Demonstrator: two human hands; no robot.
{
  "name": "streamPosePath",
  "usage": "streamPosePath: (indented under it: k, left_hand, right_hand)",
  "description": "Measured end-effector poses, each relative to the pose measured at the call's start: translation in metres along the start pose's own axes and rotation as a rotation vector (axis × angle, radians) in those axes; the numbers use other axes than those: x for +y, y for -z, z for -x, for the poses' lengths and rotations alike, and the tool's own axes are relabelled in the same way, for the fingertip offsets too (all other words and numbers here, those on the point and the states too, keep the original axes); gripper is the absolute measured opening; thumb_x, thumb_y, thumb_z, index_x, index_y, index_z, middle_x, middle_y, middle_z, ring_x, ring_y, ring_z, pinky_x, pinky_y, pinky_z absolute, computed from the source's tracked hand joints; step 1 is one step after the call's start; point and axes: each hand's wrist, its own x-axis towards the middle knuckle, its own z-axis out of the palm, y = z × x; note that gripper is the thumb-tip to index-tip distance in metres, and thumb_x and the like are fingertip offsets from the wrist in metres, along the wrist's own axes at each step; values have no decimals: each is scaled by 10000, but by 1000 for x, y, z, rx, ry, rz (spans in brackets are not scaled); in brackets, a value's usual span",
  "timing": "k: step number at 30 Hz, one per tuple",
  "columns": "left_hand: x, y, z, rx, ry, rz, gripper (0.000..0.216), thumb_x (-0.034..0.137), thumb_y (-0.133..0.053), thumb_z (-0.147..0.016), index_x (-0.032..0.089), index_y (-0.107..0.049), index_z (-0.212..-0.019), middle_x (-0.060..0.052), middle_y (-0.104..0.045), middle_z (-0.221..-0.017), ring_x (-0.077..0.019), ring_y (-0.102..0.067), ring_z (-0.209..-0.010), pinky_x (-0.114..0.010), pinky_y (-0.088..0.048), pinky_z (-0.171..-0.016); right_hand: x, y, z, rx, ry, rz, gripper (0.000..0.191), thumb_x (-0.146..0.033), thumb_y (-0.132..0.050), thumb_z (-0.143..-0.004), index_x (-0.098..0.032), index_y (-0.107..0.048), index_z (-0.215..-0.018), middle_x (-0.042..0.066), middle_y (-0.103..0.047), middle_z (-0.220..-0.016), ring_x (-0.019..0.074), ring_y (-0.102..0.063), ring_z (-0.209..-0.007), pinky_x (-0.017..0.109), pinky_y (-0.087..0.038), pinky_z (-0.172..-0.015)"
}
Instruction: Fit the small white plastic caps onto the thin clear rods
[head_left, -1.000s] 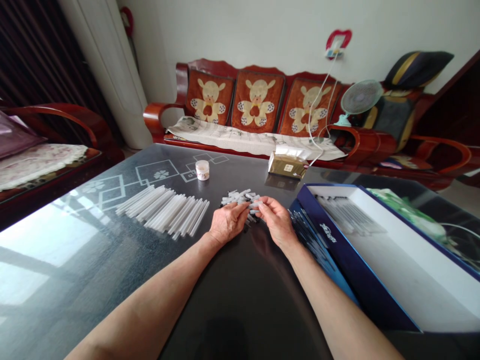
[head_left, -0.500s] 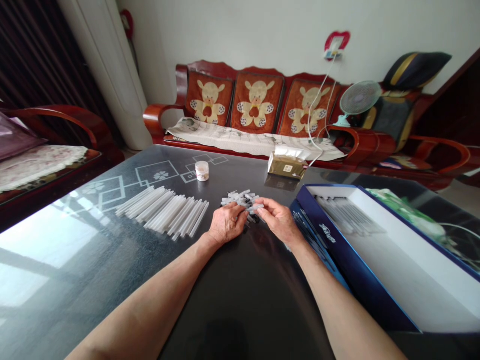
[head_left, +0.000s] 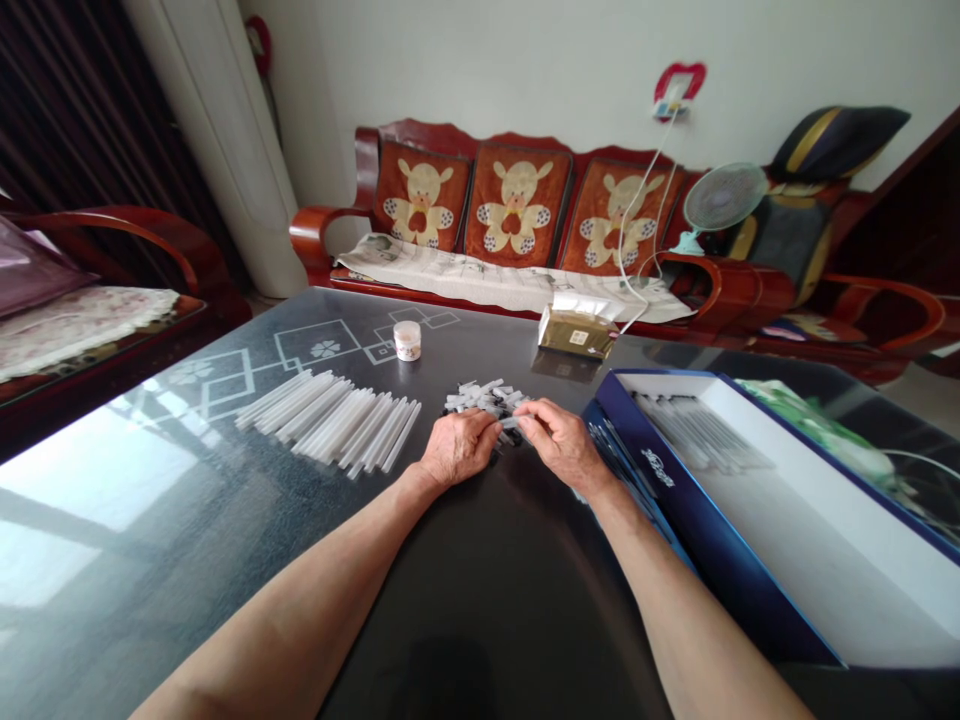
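My right hand (head_left: 561, 440) pinches a short translucent white pen cap (head_left: 511, 422) between thumb and fingertips. My left hand (head_left: 463, 447) is closed right beside it, fingers bent and thumb against them; what it grips is hidden behind the fingers. Just beyond both hands lies a loose pile of small white caps and black parts (head_left: 486, 395) on the dark table. To the left, many whitish translucent pen barrels (head_left: 337, 420) lie side by side in a slanted row.
A blue box with white inside walls (head_left: 795, 540) stands at right, holding a row of slim pens (head_left: 697, 430). Dark blue thin sticks (head_left: 630, 470) lie along its near side. A small round jar (head_left: 407, 341) and a gold tissue pack (head_left: 576, 330) stand farther back.
My hands have come closer together above the pile, and the white cap in my right hand now sits lower, near the left fingertips. The view has shifted slightly.
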Motion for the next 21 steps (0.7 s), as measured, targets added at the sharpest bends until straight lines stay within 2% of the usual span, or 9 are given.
streamPosePath:
  k: [6,10,15,21]
  left_hand:
    - [0,-1,0,-32,-27,-39,348,345,-410,-968,181,-660,-791,-38,-636,-740,-134,-604,-684,-225,-422,-631]
    - [1,-1,1,-8,-42,-69,349,351,-406,-972,185,-658,-796,-32,-617,-733,-128,-590,-672,-223,-411,-612]
    - [4,1,1,38,-50,-107,347,348,-403,-974,187,-631,-768,-24,-586,-712,-123,-566,-665,-221,-397,-616]
    - [7,4,3,71,-95,-171,344,349,-388,-981,189,-639,-808,-36,-590,-730,-137,-567,-703,-232,-395,-630]
  right_hand:
    - [2,0,1,-26,-63,-22,217,-334,-517,-884,-207,-691,-910,43,-726,-892,186,-665,-815,283,-493,-774]
    - [4,-2,2,-14,-121,-37,259,-381,-525,-874,-196,-703,-902,35,-723,-837,187,-654,-767,278,-489,-718]
    - [2,-5,1,-1,-209,-90,298,-419,-514,-870,-185,-689,-815,-8,-612,-631,141,-561,-601,240,-445,-596]
    - [0,-5,-1,-38,-338,-268,313,-441,-531,-842,-181,-633,-702,-33,-497,-555,101,-455,-503,214,-401,-493]
